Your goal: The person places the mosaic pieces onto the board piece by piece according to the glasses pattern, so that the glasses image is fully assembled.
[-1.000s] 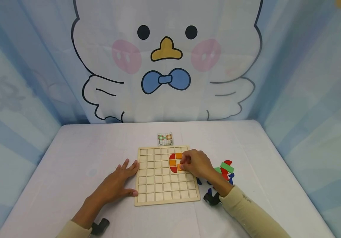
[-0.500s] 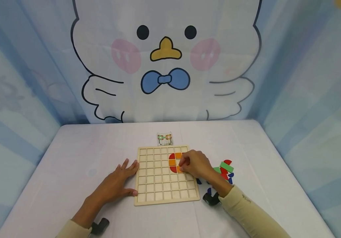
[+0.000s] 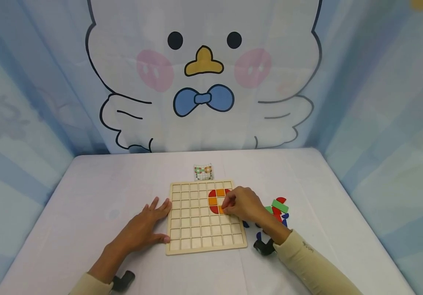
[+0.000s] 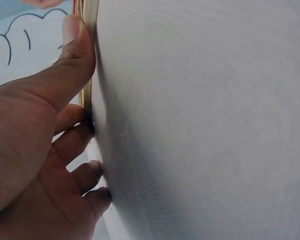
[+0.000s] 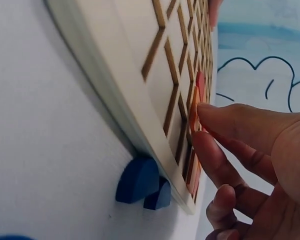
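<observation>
A square wooden grid board (image 3: 195, 232) lies on the white table. My left hand (image 3: 144, 226) rests against its left edge, fingers spread; in the left wrist view the thumb (image 4: 76, 52) touches the frame. Over the upper right cells, my right hand (image 3: 246, 203) pinches an orange square tile (image 3: 221, 209) with thumb and index finger, low in its cell. Around it sit an orange tile (image 3: 213, 201), another orange tile (image 3: 220, 192) and red quarter-round tiles such as the lower-left one (image 3: 214, 209). The right hand covers the cells behind it.
A small pattern card (image 3: 203, 172) lies beyond the board. To the right is a loose pile with green rectangles (image 3: 280, 206), red pieces (image 3: 277, 211) and blue rounded pieces (image 3: 285, 216). Blue pieces (image 5: 138, 180) also lie close by the board's right edge. A printed curtain (image 3: 204, 131) stands behind.
The orange tile under my right fingertips has settled slightly lower into its cell. The left hand and the board stay in place; the head view has shifted slightly.
</observation>
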`<state>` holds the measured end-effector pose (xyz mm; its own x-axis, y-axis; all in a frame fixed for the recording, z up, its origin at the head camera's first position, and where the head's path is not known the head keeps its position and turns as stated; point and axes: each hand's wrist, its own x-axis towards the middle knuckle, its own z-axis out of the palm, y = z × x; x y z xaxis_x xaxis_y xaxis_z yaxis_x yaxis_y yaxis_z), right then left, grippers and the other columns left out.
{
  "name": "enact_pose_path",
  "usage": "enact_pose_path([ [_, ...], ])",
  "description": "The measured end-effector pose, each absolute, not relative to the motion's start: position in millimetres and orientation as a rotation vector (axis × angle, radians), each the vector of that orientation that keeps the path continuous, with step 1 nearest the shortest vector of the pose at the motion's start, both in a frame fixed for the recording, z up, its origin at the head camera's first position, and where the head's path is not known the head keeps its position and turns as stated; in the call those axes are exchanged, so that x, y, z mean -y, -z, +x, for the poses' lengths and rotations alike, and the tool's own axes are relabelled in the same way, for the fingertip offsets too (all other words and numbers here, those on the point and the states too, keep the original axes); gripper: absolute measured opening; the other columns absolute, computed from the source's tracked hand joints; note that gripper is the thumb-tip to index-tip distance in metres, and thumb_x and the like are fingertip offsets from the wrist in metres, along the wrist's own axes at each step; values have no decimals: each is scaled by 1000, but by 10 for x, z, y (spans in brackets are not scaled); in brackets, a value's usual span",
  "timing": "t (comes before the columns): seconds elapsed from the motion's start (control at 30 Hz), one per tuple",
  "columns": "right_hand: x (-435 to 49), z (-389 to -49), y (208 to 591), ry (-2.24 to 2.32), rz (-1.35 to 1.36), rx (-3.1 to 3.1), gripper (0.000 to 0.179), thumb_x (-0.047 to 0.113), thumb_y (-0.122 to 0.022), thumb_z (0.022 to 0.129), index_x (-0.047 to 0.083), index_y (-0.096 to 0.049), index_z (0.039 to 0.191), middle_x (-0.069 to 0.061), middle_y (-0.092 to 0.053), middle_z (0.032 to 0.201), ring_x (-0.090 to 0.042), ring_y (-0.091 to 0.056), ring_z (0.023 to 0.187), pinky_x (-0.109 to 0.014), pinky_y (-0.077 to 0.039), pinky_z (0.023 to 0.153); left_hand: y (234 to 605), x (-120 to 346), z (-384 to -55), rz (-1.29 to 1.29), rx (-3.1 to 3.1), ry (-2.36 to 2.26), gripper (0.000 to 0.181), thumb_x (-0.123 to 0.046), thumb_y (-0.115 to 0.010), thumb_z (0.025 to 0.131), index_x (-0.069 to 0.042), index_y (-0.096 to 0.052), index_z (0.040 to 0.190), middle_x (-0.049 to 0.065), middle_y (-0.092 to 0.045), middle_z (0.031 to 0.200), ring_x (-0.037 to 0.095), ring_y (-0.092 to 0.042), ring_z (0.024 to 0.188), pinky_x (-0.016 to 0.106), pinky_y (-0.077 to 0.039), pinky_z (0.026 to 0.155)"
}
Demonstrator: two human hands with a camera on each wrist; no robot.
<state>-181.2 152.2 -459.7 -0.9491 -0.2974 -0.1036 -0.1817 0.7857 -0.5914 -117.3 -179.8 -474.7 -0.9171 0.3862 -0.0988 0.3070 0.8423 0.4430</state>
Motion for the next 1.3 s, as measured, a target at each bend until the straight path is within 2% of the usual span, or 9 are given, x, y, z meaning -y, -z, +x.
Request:
enact_pose_path([
  [0.3,-1790,-1842,4552,933,-350,-2791,9,19,-87,90,25,-80,92,9,-68,83,-16,-58,85,-31,-48,74,4749,1821,-1170,569,-2837,-650,107,-44,-90,77,-7,-39,164,13,-35,171,47,-24,161,68,-29,127],
  [0.43,-1977,-1836,4527,930,-283,-2806,7,19,-84,92,24,-81,95,6,-67,83,-19,-56,84,-31,-51,67,4753,1822,-1168,574,-2835,-651,107,-43,-90,77,-7,-39,164,13,-36,171,47,-25,161,68,-30,126],
  [0.53,-2118,-1809,4492,943,-220,-2810,8,18,-83,92,23,-81,99,4,-68,86,-21,-56,81,-31,-55,62,4753,1822,-1172,566,-2831,-659,108,-43,-91,76,-7,-39,164,13,-35,171,47,-24,161,68,-30,127],
  [0.77,-2459,-1798,4465,910,-157,-2880,13,17,-82,92,18,-82,105,0,-73,92,-21,-56,79,-30,-57,64,4753,1818,-1174,554,-2837,-640,108,-43,-91,76,-8,-39,164,12,-36,171,47,-24,162,68,-31,126],
  [0.9,-2666,-1812,4488,894,-131,-2909,16,16,-82,93,16,-81,108,-4,-76,98,-22,-57,80,-29,-56,64,4757,1824,-1173,568,-2845,-636,107,-43,-91,77,-7,-39,164,13,-36,170,47,-25,161,68,-31,126],
  [1.07,-2898,-1804,4505,852,-98,-2944,20,17,-83,93,16,-80,113,-10,-77,110,-23,-58,89,-28,-53,70,4767,1830,-1171,582,-2848,-637,107,-43,-90,77,-7,-40,163,14,-37,170,48,-26,161,68,-31,126],
  [1.3,-3116,-1792,4525,824,-103,-2969,20,14,-83,92,13,-80,112,-15,-77,114,-23,-59,88,-28,-50,72,4744,1816,-1171,565,-2847,-634,107,-42,-91,76,-7,-39,164,13,-37,170,47,-25,161,69,-32,125],
])
